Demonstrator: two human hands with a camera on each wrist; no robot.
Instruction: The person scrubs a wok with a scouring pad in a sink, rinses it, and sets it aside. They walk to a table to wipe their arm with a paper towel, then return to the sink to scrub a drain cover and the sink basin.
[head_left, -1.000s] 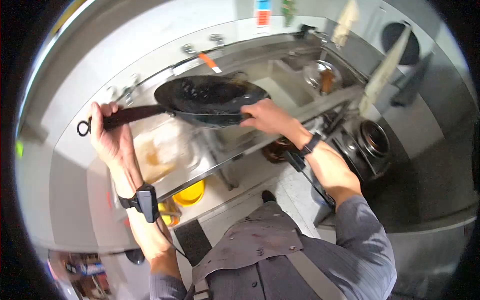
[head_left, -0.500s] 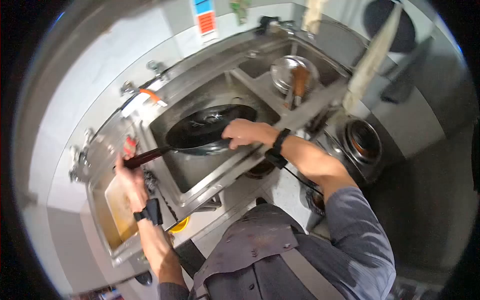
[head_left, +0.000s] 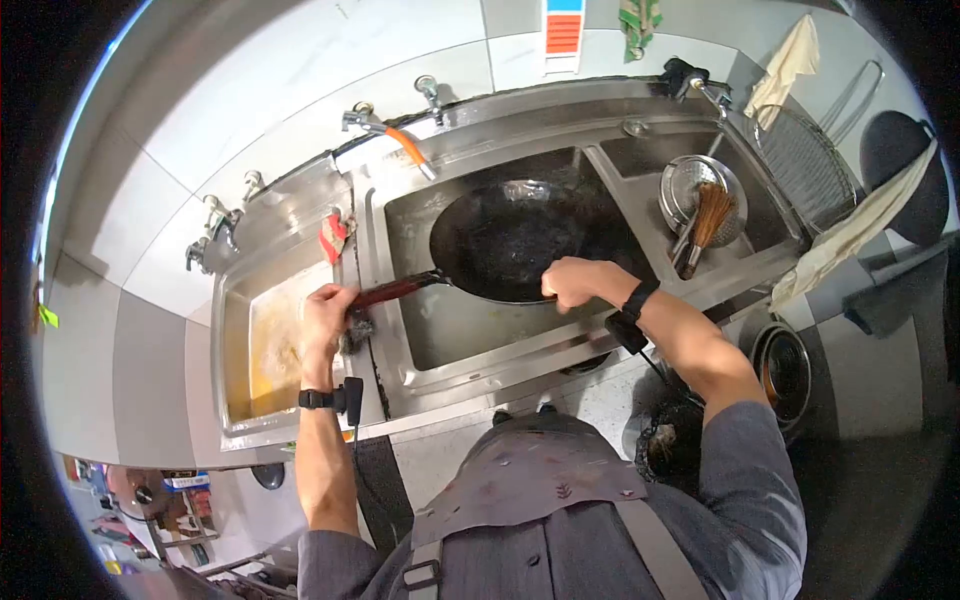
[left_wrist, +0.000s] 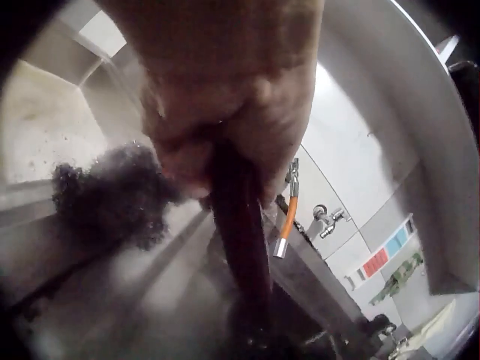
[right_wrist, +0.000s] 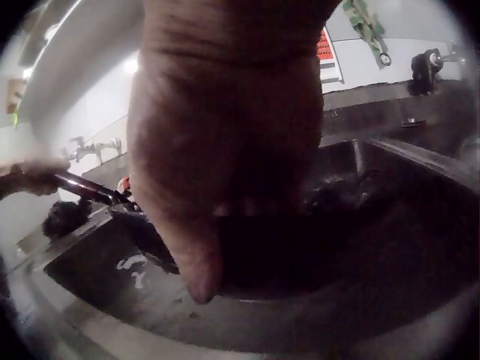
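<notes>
Lowered since the earlier frame, the wok is now down inside the middle sink basin. My left hand grips its handle over the basin's left edge. My right hand clasps the near rim, judged to steady the weight.

A commercial kitchen: a long stainless steel sink with several basins lies beneath the fingers. Taps line the tiled wall beyond them, and a wire skimmer hangs to their right.
</notes>
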